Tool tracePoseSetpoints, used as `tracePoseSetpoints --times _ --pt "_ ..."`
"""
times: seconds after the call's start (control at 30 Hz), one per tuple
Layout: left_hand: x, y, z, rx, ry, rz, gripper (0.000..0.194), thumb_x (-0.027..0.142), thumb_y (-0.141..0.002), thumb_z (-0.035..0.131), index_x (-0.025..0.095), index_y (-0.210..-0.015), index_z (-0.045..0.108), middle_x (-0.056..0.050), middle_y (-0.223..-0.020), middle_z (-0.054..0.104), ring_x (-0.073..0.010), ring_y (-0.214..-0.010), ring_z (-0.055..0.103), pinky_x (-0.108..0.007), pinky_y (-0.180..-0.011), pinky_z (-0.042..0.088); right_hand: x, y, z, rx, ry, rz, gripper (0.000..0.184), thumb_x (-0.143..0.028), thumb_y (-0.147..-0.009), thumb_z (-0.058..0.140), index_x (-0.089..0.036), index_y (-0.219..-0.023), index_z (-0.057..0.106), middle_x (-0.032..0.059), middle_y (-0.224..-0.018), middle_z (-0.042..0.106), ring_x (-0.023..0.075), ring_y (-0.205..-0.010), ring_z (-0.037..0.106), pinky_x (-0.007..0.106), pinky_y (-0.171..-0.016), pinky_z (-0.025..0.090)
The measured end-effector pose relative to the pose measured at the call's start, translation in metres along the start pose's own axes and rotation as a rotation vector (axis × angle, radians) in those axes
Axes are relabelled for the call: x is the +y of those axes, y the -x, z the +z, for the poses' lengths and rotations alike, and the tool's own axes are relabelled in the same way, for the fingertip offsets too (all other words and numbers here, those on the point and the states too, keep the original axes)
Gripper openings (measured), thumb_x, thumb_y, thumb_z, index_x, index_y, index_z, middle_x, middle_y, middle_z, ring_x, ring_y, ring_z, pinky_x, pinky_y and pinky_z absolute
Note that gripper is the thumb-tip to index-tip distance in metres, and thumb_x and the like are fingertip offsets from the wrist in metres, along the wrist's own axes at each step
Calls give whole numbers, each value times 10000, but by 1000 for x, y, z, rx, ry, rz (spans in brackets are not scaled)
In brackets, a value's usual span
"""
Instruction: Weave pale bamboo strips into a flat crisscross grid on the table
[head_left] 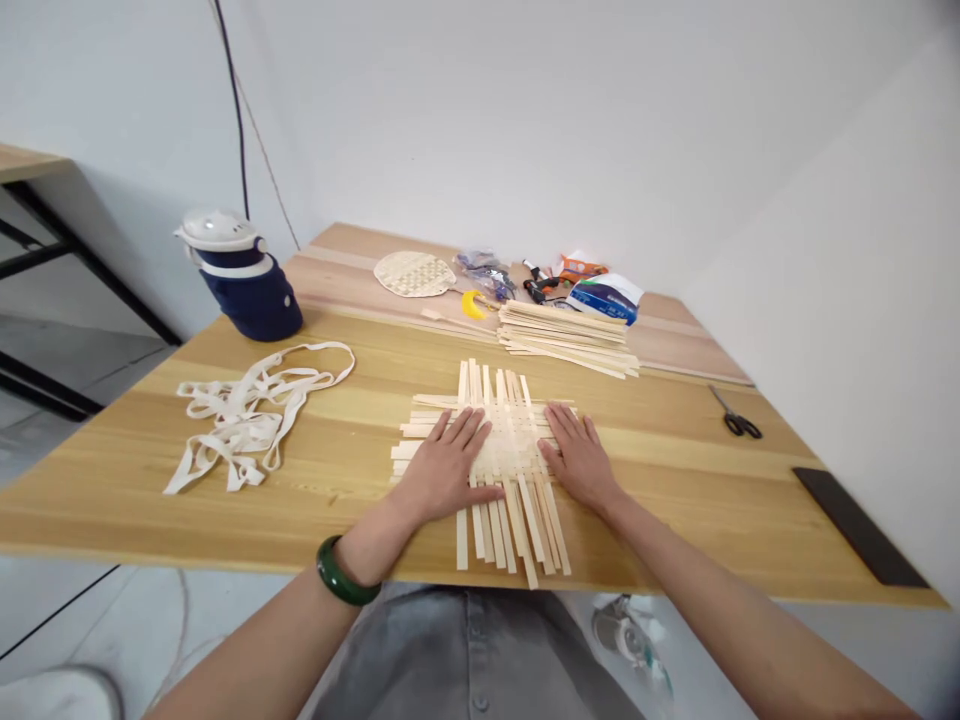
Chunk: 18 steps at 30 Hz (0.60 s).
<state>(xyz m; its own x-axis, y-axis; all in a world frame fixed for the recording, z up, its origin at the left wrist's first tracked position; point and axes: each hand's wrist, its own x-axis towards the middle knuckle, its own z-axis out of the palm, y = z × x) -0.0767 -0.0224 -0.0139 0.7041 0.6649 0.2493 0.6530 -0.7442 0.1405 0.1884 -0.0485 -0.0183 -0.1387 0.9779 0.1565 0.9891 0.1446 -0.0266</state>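
A woven mat of pale bamboo strips (514,440) lies flat on the wooden table, its loose strip ends sticking out on all sides. My left hand (448,468) rests on the mat's left part, fingers stretched toward the far side and thumb out across the near strips. On the right edge lies my right hand (581,455), its fingers extended over the strip ends there. Neither hand grips anything. Parts of the weave are hidden beneath both hands.
A tangle of white cloth tape (259,410) lies left, near a blue jug (251,290). Behind the mat are a bundle of strips (566,335), a woven fan (414,273) and a blue packet (606,298). Scissors (737,418) and a black slab (859,525) lie right.
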Motion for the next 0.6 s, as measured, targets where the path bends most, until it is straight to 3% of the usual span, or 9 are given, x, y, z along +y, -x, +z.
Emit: tracePoseSetpoints --times 0.17,0.33,0.43,0.5,0.6 --pt "-1 1 -4 62 51 20 897 764 -866 414 93 -1461 414 -179 -1535 388 -308 -1463 296 -518 -1214 224 0 -1 -3 -17 -22 -8 580 -423 -1006 307 -132 -1505 362 119 -1555 375 234 -1467 293 531 -1202 222" --pt "1 8 -22 275 273 49 417 401 -1006 433 130 -1285 584 -122 -1398 573 -251 -1383 446 -485 -1192 333 -1 -2 -8 -46 -39 -4 605 -462 -1010 295 -119 -1505 355 114 -1561 361 232 -1473 281 532 -1211 215" --pt "15 27 -37 357 496 32 303 279 -1004 433 188 -1202 644 -88 -1262 668 -212 -1244 582 -415 -1109 458 -1 -2 -10 -69 -50 5 614 -464 -1010 284 -107 -1506 349 113 -1566 350 238 -1477 272 527 -1217 207" --pt "30 47 -43 239 775 33 304 297 -1002 430 246 -1182 670 -62 -1212 693 -187 -1143 641 -343 -1010 533 -1 -2 -10 -66 -60 10 615 -458 -1008 295 -107 -1510 341 117 -1565 352 243 -1480 262 527 -1218 211" --pt "58 76 -41 -251 1271 148 296 460 -952 505 372 -1174 682 -1 -1216 686 -195 -1128 646 -309 -938 563 0 -1 -8 -13 -78 5 613 -462 -1006 314 -131 -1523 321 119 -1563 360 248 -1485 248 531 -1215 226"
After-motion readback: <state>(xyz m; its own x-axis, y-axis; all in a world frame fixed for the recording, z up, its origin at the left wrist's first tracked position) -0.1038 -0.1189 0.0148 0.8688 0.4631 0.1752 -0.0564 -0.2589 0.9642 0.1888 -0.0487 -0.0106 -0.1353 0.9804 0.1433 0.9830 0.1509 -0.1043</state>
